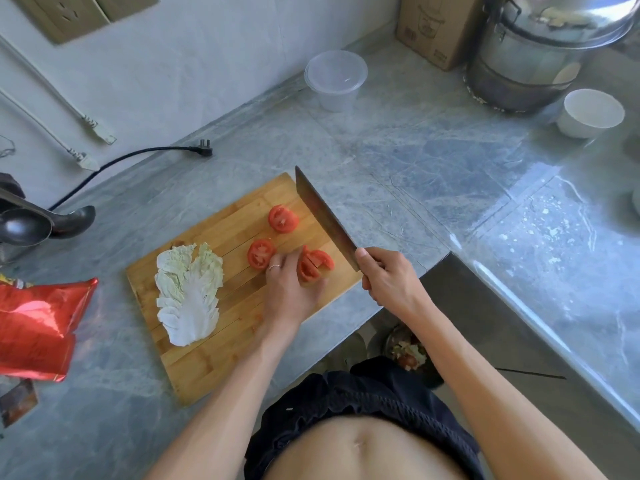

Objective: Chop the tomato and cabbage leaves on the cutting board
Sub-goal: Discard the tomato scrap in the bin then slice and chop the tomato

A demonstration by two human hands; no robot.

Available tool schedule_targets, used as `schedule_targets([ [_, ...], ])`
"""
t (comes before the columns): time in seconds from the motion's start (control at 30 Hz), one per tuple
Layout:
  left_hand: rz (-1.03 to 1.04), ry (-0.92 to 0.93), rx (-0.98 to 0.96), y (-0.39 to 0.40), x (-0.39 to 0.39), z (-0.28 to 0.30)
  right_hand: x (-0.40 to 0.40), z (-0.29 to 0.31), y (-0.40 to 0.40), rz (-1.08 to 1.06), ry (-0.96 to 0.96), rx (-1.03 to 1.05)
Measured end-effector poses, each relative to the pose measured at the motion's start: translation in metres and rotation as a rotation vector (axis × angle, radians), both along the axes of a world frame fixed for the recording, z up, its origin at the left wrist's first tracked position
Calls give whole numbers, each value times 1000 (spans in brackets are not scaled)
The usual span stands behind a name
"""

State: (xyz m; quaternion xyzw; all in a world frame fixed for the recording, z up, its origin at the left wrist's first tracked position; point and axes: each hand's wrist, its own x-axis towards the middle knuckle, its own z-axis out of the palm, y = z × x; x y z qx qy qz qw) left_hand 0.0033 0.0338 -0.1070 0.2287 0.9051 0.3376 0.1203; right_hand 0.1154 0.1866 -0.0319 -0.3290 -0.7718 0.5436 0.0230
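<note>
A wooden cutting board (221, 233) lies on the grey marble counter. Two tomato slices lie flat on it, one (283, 218) farther back and one (260, 253) nearer. A cluster of tomato pieces (317, 264) sits at the board's right end, and my left hand (289, 289) touches it with curled fingers. Pale cabbage leaves (188, 292) lie whole on the board's left half. My right hand (384, 277) grips the handle of a cleaver (322, 214), whose blade hangs raised over the board's right edge, pointing away.
A red foil bag (38, 323) lies left of the board. Ladles (45, 221) and a black power cord (138, 155) sit at the back left. At the back stand a clear plastic tub (336, 79), a cardboard box (436, 29), a steel steamer pot (533, 57) and a white bowl (592, 112).
</note>
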Motion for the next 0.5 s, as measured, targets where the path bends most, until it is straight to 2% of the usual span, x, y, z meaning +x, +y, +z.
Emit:
schedule_targets([
  [0.2, -32, -19, -308, 40, -4, 15, -3, -7, 14, -44, -18, -34],
  [0.5, -47, -45, -305, 50, -37, 14, -24, -11, 33, 0, 0, -59],
])
